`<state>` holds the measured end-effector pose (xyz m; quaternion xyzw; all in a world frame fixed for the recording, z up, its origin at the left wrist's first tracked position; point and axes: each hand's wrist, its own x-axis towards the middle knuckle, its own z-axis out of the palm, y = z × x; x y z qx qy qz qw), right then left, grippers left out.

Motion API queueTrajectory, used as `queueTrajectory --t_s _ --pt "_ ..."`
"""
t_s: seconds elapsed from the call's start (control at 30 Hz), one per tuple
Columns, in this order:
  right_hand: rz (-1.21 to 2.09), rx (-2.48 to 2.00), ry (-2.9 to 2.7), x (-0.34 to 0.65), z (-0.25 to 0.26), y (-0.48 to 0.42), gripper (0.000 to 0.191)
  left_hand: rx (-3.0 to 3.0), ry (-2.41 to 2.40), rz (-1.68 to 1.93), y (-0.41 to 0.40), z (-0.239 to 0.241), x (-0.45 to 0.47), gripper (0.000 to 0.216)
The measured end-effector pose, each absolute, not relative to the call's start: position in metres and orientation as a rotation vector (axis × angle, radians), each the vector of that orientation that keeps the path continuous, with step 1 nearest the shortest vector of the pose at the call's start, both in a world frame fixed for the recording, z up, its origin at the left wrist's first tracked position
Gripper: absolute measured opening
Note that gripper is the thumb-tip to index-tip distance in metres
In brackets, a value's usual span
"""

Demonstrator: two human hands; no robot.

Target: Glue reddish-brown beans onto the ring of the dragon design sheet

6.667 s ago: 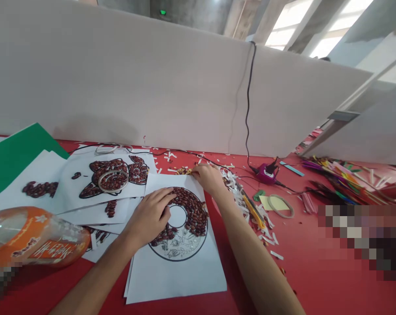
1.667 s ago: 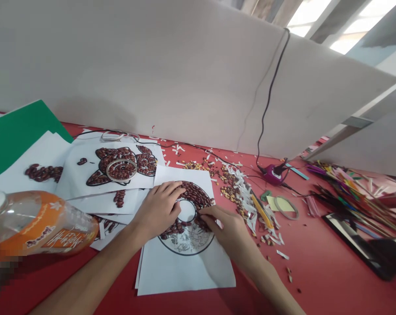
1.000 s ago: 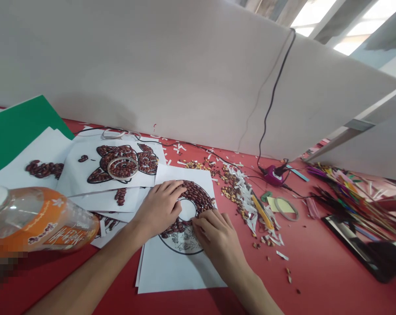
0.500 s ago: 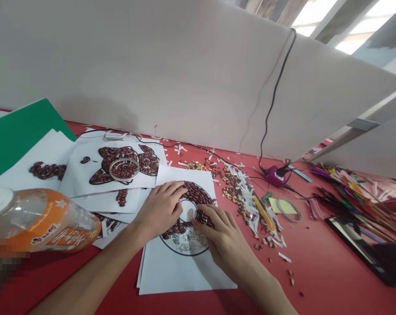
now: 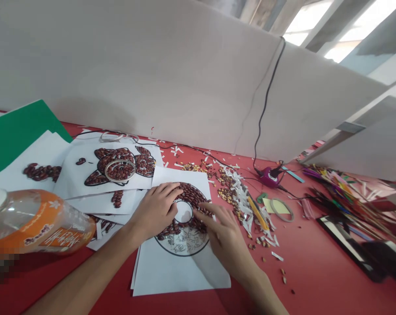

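A white sheet of paper (image 5: 181, 278) lies before me with a round black outline on it. Dark red beans (image 5: 193, 194) cover the upper part of the ring, around a bare white circle (image 5: 184, 211). Its lower part is a shiny, clear patch (image 5: 186, 241) with a few beans at the left. My left hand (image 5: 158, 209) rests flat on the ring's left side, fingers stretched out. On the right side, my right hand (image 5: 224, 229) touches the beans with extended fingers; nothing shows in its grasp. Its fingertips partly cover the beans there.
An orange-labelled bottle (image 5: 50, 223) lies at left, near bean-covered sheets (image 5: 76, 188) and a green board (image 5: 17, 135). Right of the paper are paper scraps, loose seeds (image 5: 226, 194), a yellow cutter (image 5: 258, 214), a tape roll (image 5: 282, 210) and a purple power adapter (image 5: 270, 176).
The view has shifted slightly, so everything sits a little further left. My right hand's fingers have straightened and drawn slightly away from the white circle; my left hand stays in place.
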<state>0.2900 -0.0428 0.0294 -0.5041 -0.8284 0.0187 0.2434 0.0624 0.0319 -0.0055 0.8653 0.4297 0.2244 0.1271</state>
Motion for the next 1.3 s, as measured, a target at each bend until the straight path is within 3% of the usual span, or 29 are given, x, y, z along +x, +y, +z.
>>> queueTrajectory --t_s 0.1,0.2,0.47,1.1,1.3 --pt "0.122 -1.558 -1.978 0.325 0.036 -0.022 0.032 2.530 1.256 0.640 0.033 -0.007 0.062 0.043" --pt "0.130 -1.827 -1.859 0.366 0.042 0.006 0.031 2.532 1.256 0.638 0.033 -0.007 0.062 0.044" --pt "0.047 -2.242 -2.104 0.389 0.043 0.067 0.024 2.505 1.261 0.632 0.032 -0.003 0.063 0.043" --pt "0.037 -2.157 -2.064 0.367 0.048 0.071 0.018 2.514 1.255 0.644 0.032 -0.003 0.062 0.043" --pt "0.385 -1.805 -1.863 0.327 0.054 0.007 0.024 2.537 1.261 0.645 0.033 -0.006 0.062 0.042"
